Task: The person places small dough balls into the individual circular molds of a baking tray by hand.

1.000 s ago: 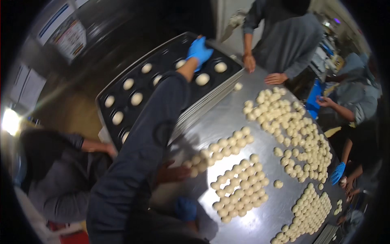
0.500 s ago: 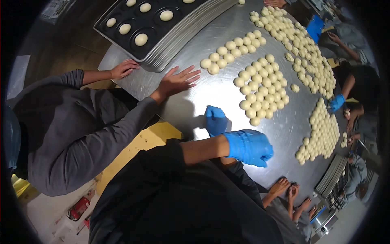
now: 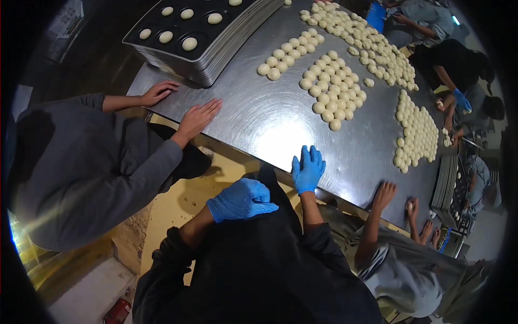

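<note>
Grey clothes on a co-worker [image 3: 91, 167] just left of the shiny metal surface [image 3: 243, 121], with two bare hands [image 3: 200, 116] resting on its left end. Black trays [image 3: 218, 60] in a tall pile on the far left part of the surface, with pale dough balls [image 3: 189, 44] in the round cups on top. Left hand [image 3: 240, 200] in a blue glove, apart from the near edge of the surface, fingers bent in, hard to tell if around anything. Small bunch of dough balls toward the surface's far side. Right hand [image 3: 308, 169] in a blue glove too, at the surface's near edge, back up, fingers spread wide. Bigger bunch in the middle of the surface. Long, messy band along its far side. Tight bunch near its right end, by more trays.
</note>
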